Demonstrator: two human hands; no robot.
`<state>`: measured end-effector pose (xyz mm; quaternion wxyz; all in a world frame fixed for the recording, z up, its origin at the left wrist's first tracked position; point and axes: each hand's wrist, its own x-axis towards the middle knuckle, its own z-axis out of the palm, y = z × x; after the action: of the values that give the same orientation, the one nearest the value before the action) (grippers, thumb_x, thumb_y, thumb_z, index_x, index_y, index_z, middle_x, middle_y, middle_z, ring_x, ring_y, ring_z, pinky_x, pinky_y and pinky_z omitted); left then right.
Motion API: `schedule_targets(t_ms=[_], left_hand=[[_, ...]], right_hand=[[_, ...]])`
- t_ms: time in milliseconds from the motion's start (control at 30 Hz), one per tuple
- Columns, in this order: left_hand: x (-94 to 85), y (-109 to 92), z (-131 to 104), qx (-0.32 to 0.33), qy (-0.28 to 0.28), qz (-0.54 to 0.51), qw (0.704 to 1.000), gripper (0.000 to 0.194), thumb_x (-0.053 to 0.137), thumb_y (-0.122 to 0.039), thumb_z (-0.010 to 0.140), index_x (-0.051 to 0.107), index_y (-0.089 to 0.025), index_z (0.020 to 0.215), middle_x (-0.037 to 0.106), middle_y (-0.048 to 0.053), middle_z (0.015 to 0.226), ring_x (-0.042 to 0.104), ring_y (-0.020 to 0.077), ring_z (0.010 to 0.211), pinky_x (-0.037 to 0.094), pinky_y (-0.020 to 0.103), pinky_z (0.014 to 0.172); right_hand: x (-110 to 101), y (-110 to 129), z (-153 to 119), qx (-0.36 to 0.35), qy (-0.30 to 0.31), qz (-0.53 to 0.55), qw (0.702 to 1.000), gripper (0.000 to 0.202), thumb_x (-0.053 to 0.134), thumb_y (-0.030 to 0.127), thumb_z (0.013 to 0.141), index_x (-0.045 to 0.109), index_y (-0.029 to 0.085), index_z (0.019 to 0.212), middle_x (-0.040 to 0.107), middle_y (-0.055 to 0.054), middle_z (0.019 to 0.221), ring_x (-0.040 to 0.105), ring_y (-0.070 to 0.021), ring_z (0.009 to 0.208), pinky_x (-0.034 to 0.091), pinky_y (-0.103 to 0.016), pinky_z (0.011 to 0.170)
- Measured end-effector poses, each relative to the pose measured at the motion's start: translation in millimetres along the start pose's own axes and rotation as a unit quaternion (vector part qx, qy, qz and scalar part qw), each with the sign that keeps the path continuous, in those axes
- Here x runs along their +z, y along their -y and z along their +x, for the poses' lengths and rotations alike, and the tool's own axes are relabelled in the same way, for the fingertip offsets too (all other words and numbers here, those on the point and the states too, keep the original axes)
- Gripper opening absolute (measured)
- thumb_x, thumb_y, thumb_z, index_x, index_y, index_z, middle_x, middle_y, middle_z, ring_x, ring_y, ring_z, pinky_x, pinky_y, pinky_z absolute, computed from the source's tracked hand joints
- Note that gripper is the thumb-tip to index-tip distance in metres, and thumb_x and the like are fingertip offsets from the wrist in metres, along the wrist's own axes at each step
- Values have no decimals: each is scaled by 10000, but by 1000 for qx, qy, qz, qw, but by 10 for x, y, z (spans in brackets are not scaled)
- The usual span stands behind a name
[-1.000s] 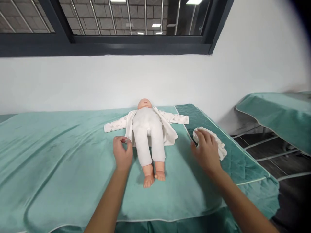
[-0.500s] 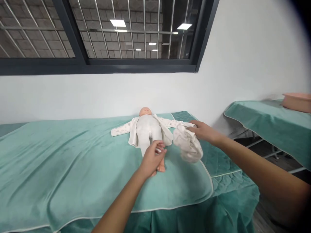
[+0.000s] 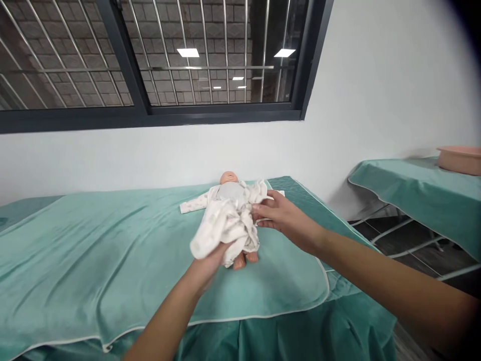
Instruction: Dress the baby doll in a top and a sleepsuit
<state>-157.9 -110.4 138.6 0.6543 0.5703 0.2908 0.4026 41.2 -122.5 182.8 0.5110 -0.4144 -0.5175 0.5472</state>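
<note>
A baby doll (image 3: 229, 177) lies on its back on the green bedding, head toward the wall, feet toward me. It wears a white top with patterned sleeves spread outward. Over its legs hangs a bunched white patterned baby garment (image 3: 225, 225), held between my hands. My left hand (image 3: 212, 260) grips its lower left part from below, with the fingers hidden behind the cloth. At the garment's right side, my right hand (image 3: 276, 215) pinches the fabric between thumb and fingers. The doll's bare feet (image 3: 245, 258) show beneath the cloth.
Green bedding (image 3: 112, 260) covers the bed, with a white-edged front border. To the right stands a second green-covered bed (image 3: 413, 185) on metal legs, bearing a pink basin (image 3: 459, 159). A barred window (image 3: 221, 60) is in the wall behind.
My right hand has brought the white garment leftward from beside the doll to above its legs. My left hand has moved left and down and taken hold of the garment.
</note>
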Motion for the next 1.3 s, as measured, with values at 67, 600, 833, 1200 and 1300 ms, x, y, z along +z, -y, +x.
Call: schedule_targets(t_ms=[67, 600, 833, 1200, 1300], left_hand=[[-25, -27, 6, -6, 10, -22, 1000, 288, 619, -441, 870, 693, -163, 845, 674, 53, 696, 554, 129, 535, 421, 251, 514], [-632, -613, -34, -37, 5, 176, 984, 316, 569, -431, 882, 689, -139, 893, 692, 91, 747, 644, 177, 563, 395, 213, 413], [-294, -877, 45, 206, -74, 182, 959, 443, 653, -459, 852, 610, -227, 1227, 612, 91, 1293, 567, 248, 1194, 505, 333, 919], [-325, -906, 227, 127, 31, 38, 991, 352, 735, -469, 697, 623, -172, 849, 573, 15, 715, 548, 148, 609, 425, 257, 539], [-356, -878, 235, 95, 86, 14, 992, 350, 740, -470, 686, 613, -183, 841, 557, 9, 710, 538, 142, 590, 422, 258, 535]], right_hand=[[16, -14, -49, -29, -31, -80, 996, 709, 715, 451, 824, 361, 275, 1413, 523, -111, 1383, 654, -196, 1025, 558, -369, 887], [117, 579, -40, -362, 35, -474, 802, 62, 628, 170, 841, 672, 208, 860, 680, -37, 984, 604, -181, 939, 454, -303, 809], [281, 812, 221, -182, 80, -236, 951, 279, 698, 448, 796, 648, 176, 828, 603, 11, 744, 546, -120, 672, 410, -228, 589], [64, 679, 271, -119, 162, -102, 974, 384, 773, 507, 743, 606, 162, 755, 547, 39, 660, 487, -75, 568, 373, -183, 507], [-82, 536, 281, -93, 172, -73, 978, 414, 759, 556, 740, 634, 162, 731, 593, 14, 687, 530, -95, 599, 412, -203, 531]])
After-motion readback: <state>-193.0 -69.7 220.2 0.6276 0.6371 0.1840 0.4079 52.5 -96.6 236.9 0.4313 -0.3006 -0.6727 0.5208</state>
